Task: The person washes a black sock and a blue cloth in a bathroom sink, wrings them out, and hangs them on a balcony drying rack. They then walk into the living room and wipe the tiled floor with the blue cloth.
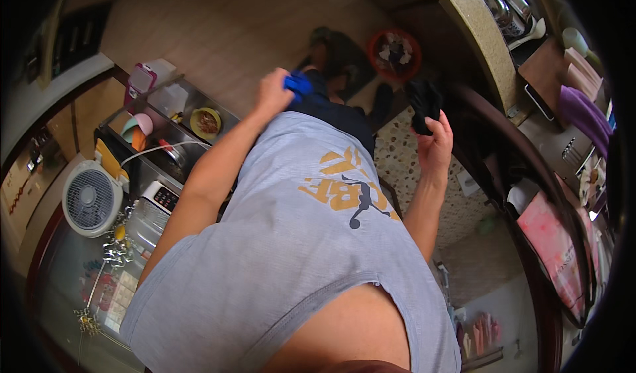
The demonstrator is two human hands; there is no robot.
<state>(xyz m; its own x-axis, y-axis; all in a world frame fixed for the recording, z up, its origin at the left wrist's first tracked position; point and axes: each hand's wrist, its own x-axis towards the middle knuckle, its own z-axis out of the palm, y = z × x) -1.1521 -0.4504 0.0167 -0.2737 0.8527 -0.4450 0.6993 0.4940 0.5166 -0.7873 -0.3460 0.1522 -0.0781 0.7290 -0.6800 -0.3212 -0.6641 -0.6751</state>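
My left hand (275,91) grips a bright blue piece of cloth (298,86), held out in front of my dark trousers. In my right hand (435,142) is a black piece of cloth (423,105), pinched between thumb and fingers and hanging in loose folds. The two hands are well apart, one on each side of my body. What garments these cloths are, I cannot tell. Past my hands on the floor, an orange-red basket (420,57) holds crumpled whitish and dark items.
To the left, a metal-edged counter carries a yellow bowl (206,123), a white fan (92,198) and a white cord (161,148). On the right, a dark curved frame (516,139) stands near a pink printed bag (551,244) and a purple cloth (586,114). A pale counter edge (479,35) curves above.
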